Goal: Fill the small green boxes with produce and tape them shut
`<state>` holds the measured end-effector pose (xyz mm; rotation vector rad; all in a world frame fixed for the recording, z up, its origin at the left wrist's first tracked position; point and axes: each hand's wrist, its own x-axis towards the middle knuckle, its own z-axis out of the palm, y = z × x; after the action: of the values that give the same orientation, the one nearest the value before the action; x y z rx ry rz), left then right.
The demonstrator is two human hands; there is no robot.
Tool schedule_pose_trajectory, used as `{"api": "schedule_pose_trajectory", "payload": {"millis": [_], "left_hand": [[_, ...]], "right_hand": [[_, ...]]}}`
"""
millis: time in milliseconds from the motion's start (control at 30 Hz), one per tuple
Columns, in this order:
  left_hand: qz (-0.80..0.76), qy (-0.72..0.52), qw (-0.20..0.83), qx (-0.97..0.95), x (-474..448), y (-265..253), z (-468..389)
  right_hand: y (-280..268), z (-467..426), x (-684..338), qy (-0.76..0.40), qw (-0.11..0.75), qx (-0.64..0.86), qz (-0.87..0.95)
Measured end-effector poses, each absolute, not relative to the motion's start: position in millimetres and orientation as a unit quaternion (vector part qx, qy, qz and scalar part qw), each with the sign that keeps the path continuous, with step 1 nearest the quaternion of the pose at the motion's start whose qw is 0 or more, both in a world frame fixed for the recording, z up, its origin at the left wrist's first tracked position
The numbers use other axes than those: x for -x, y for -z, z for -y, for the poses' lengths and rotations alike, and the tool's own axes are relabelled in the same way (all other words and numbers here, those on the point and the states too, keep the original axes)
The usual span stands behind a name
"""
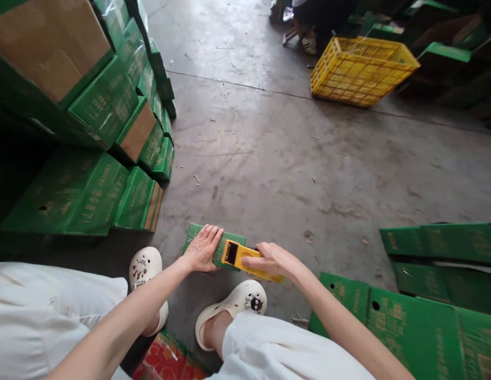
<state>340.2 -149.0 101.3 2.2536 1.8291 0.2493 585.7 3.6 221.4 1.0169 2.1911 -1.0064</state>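
On the floor in front of my feet is a green cardboard box point(234, 238), partly covered by my hands. My left hand point(205, 247) lies flat on top of it, fingers stretched out and pointing away from me. In my right hand point(273, 257) is a yellow tool that looks like a carton stapler point(234, 255). Its front end, with a dark window, rests over the right part of the box, close beside my left hand. My right fingers are wrapped round its body. The underside of the stapler is hidden.
Green cartons point(105, 103) are stacked high on the left. Folded green cartons point(415, 327) lie at the right. A yellow plastic crate point(360, 79) stands farther off, near a seated person point(309, 42). A red-patterned carton point(164, 359) lies between my legs, behind my white clogs point(233, 306).
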Motion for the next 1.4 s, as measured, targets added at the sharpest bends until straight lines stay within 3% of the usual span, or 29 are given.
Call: {"api": "schedule_pose_trajectory", "payload": {"millis": [200,433,667,1067,1233,1400], "left_hand": [[-0.629,-0.072,0.117,-0.765,-343.1,-105.0,147.5],[-0.629,-0.051,0.118,-0.766,-344.6,-107.1,151.1],[-0.628,-0.003,0.118,-0.769,-402.1,-107.6,133.7],[-0.617,-0.009,0.13,-0.776,-407.5,-106.1,132.7],[-0.612,-0.016,0.133,-0.779,-407.4,-106.4,132.6],[-0.62,-0.024,0.143,-0.771,-411.3,-103.7,129.3]], "right_hand": [[-221.2,-20.9,-633.5,0.282,0.311,-0.438,-0.795],[-198.1,-13.0,-622.5,0.311,0.301,-0.447,-0.783],[-196.0,-12.2,-619.1,0.318,0.309,-0.459,-0.77],[-251.5,-20.8,-676.0,0.336,0.336,-0.464,-0.748],[-209.3,-16.8,-628.7,0.294,0.37,-0.477,-0.741],[-162.7,9.4,-563.8,0.27,0.324,-0.482,-0.768]]}}
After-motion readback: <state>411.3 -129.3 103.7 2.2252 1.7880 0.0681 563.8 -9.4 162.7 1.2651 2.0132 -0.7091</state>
